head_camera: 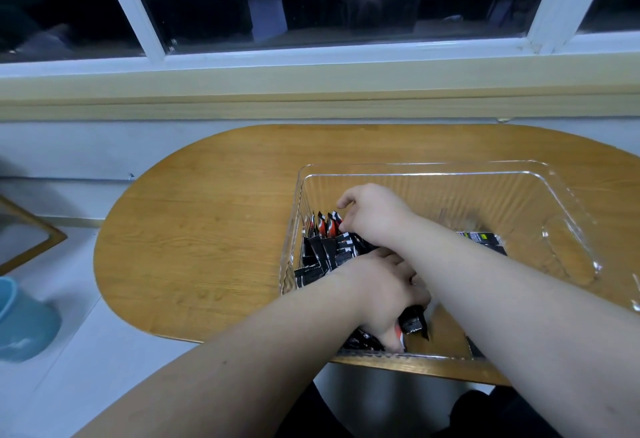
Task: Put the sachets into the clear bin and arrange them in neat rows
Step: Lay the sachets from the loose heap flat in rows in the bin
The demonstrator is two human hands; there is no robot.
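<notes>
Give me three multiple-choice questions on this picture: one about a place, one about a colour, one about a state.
1. Where in the clear plastic bin do the black sachets stand bunched upright?
A) by its left wall
B) in its far right corner
C) outside it, on the wood

2. What colour is the rounded tub on the floor at the left?
A) red
B) light blue
C) yellow

3. What is the left hand doing?
A) lying flat on the tabletop
B) gripping sachets near the bin's near wall
C) lifting the bin

Answers: 1 A, the upright bunch leans against the left wall. 2 B, the tub is plainly pale blue. 3 B, the hand's fingers curl round sachets inside the bin.
</notes>
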